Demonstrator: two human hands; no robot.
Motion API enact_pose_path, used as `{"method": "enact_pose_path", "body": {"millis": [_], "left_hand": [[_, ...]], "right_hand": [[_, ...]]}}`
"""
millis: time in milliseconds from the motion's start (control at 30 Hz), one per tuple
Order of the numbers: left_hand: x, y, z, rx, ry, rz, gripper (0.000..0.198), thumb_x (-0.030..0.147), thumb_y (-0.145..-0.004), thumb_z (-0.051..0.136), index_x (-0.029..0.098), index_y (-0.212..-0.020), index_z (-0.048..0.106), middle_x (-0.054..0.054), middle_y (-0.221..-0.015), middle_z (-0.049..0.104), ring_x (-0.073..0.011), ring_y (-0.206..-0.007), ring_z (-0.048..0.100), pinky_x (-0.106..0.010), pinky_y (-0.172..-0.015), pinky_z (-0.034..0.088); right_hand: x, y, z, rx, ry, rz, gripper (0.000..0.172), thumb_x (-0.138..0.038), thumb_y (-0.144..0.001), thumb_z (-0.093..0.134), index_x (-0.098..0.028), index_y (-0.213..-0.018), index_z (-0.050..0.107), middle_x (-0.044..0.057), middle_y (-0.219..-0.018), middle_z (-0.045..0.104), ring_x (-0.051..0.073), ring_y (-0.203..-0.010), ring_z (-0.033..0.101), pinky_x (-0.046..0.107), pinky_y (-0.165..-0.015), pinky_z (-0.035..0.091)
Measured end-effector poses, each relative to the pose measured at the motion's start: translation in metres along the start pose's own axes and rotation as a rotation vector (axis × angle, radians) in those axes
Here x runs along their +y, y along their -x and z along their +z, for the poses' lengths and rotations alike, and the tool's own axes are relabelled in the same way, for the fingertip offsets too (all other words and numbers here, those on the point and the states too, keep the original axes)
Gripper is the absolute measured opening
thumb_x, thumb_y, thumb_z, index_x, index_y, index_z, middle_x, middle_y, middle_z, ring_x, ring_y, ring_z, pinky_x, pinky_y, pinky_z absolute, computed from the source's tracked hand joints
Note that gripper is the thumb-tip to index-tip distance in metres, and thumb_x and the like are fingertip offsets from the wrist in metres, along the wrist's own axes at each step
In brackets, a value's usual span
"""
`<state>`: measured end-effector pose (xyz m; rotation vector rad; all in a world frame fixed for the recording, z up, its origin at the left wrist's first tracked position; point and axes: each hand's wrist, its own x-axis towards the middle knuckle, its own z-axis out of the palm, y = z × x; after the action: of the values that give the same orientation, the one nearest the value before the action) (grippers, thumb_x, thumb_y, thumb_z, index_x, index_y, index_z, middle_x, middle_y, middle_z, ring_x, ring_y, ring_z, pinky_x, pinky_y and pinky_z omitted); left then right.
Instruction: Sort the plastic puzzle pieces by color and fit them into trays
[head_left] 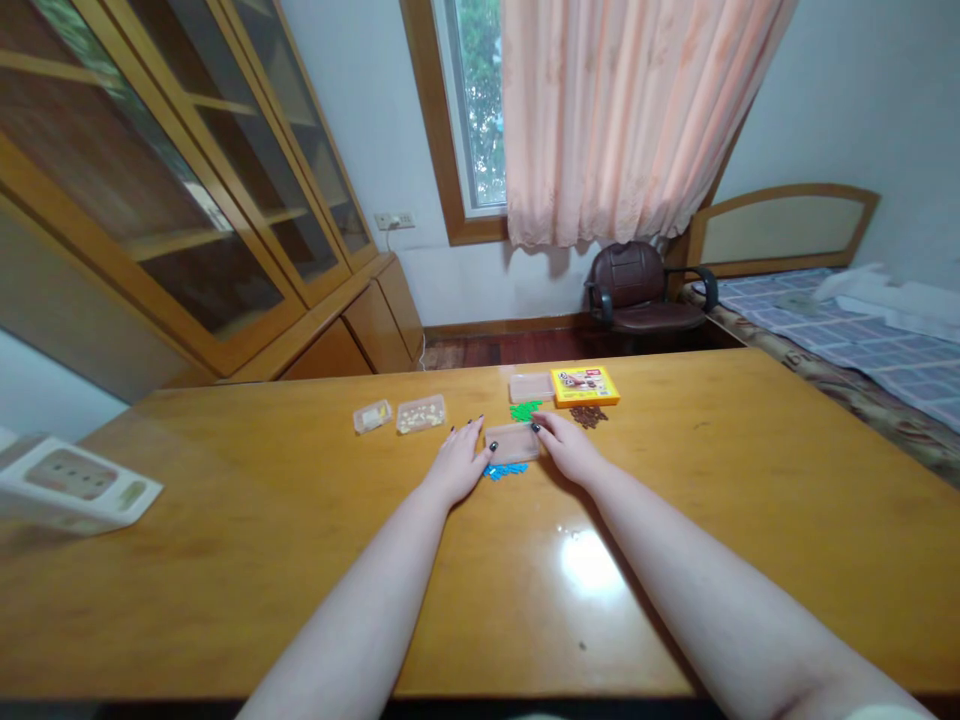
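A shallow clear plastic box (513,442) lies on the table between my two hands. My left hand (454,468) rests at its left side, fingers stretched forward and apart, the thumb by the box's near left corner. At the right end, my right hand (571,450) has its fingertips closed on the box's edge. Small blue pieces (505,470) lie in a loose heap just in front of the box. Behind it is a heap of green pieces (526,410), and brown pieces (588,416) are piled beyond my right hand.
At the back stand another clear tray (531,388) and a yellow printed box (586,386). Two clear containers with pale pieces, a larger one (421,414) and a smaller one (373,416), sit left. A white carton (79,484) is at the table's left.
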<state>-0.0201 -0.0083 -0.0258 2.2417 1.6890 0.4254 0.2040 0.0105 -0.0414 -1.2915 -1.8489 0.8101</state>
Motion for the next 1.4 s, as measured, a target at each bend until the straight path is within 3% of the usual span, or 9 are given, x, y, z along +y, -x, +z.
{"method": "enact_pose_path", "body": {"millis": [200, 333, 500, 667, 767, 900, 1000, 1233, 1400], "left_hand": [[-0.003, 0.006, -0.006, -0.076, 0.109, 0.093, 0.059, 0.044, -0.088, 0.041, 0.019, -0.14, 0.035, -0.009, -0.143, 0.039, -0.0251, -0.132, 0.036, -0.043, -0.112, 0.022], [0.003, 0.006, -0.004, -0.074, 0.104, 0.092, 0.058, 0.044, -0.087, 0.042, 0.019, -0.139, 0.036, -0.008, -0.142, 0.04, -0.0258, -0.131, 0.036, -0.042, -0.111, 0.025], [0.012, 0.01, -0.003, -0.041, 0.108, 0.136, 0.056, 0.037, -0.088, 0.042, 0.02, -0.14, 0.034, -0.007, -0.142, 0.04, -0.0228, -0.129, 0.04, -0.038, -0.108, 0.032], [0.013, 0.024, -0.005, -0.143, 0.102, 0.186, 0.069, 0.042, -0.084, 0.047, 0.016, -0.144, 0.023, -0.011, -0.148, 0.027, -0.0247, -0.135, 0.029, -0.042, -0.112, 0.023], [0.016, 0.032, -0.003, -0.188, 0.078, 0.152, 0.076, 0.049, -0.082, 0.048, 0.013, -0.144, 0.022, -0.015, -0.148, 0.025, -0.0283, -0.137, 0.025, -0.045, -0.112, 0.02], [0.027, 0.037, 0.001, -0.24, 0.013, 0.083, 0.081, 0.051, -0.082, 0.046, 0.004, -0.144, 0.019, -0.02, -0.149, 0.018, -0.0306, -0.138, 0.016, -0.047, -0.113, 0.017], [0.036, 0.039, 0.002, -0.309, 0.014, 0.166, 0.079, 0.051, -0.083, 0.044, 0.007, -0.144, 0.019, -0.017, -0.15, 0.015, -0.0288, -0.139, 0.013, -0.045, -0.114, 0.015], [0.047, 0.041, -0.001, -0.399, 0.196, 0.419, 0.076, 0.051, -0.079, 0.054, 0.02, -0.143, 0.026, -0.009, -0.149, 0.025, -0.0277, -0.137, 0.023, -0.044, -0.113, 0.02], [0.043, 0.033, -0.011, -0.308, 0.409, 0.441, 0.051, 0.032, -0.082, 0.054, 0.025, -0.132, 0.047, -0.005, -0.135, 0.05, -0.0221, -0.122, 0.047, -0.038, -0.105, 0.036]], "right_hand": [[0.004, -0.002, -0.003, 0.019, -0.152, -0.019, 0.041, -0.029, -0.087, 0.043, -0.019, -0.125, 0.051, 0.011, -0.13, 0.054, 0.022, -0.12, 0.05, 0.043, -0.105, 0.034], [0.001, 0.0, -0.003, -0.004, -0.207, -0.056, 0.043, -0.031, -0.084, 0.05, -0.019, -0.125, 0.05, 0.012, -0.127, 0.056, 0.023, -0.116, 0.053, 0.043, -0.102, 0.039], [-0.009, 0.006, -0.004, -0.114, 0.001, -0.14, 0.06, -0.031, -0.07, 0.068, -0.018, -0.126, 0.051, 0.014, -0.127, 0.055, 0.028, -0.116, 0.052, 0.047, -0.101, 0.038], [-0.014, 0.011, -0.007, -0.164, 0.13, -0.259, 0.064, -0.029, -0.064, 0.073, -0.018, -0.124, 0.053, 0.013, -0.125, 0.056, 0.029, -0.114, 0.052, 0.047, -0.099, 0.038], [-0.014, 0.011, -0.006, -0.104, 0.084, -0.201, 0.055, -0.028, -0.068, 0.069, -0.017, -0.12, 0.055, 0.013, -0.119, 0.059, 0.027, -0.108, 0.056, 0.044, -0.095, 0.042], [-0.009, 0.006, -0.005, 0.088, 0.031, -0.1, 0.049, -0.033, -0.072, 0.067, -0.015, -0.116, 0.055, 0.014, -0.116, 0.06, 0.025, -0.106, 0.057, 0.042, -0.093, 0.044], [-0.006, 0.002, -0.005, 0.189, 0.048, -0.064, 0.049, -0.032, -0.071, 0.067, -0.015, -0.115, 0.054, 0.014, -0.117, 0.059, 0.025, -0.108, 0.055, 0.043, -0.094, 0.043], [-0.009, 0.002, -0.004, 0.094, 0.083, -0.155, 0.049, -0.023, -0.068, 0.068, -0.018, -0.115, 0.054, 0.012, -0.119, 0.058, 0.025, -0.111, 0.053, 0.044, -0.097, 0.04], [-0.013, 0.005, -0.004, 0.014, 0.1, -0.164, 0.052, -0.023, -0.068, 0.068, -0.018, -0.117, 0.054, 0.012, -0.12, 0.058, 0.025, -0.111, 0.053, 0.044, -0.097, 0.04]]}}
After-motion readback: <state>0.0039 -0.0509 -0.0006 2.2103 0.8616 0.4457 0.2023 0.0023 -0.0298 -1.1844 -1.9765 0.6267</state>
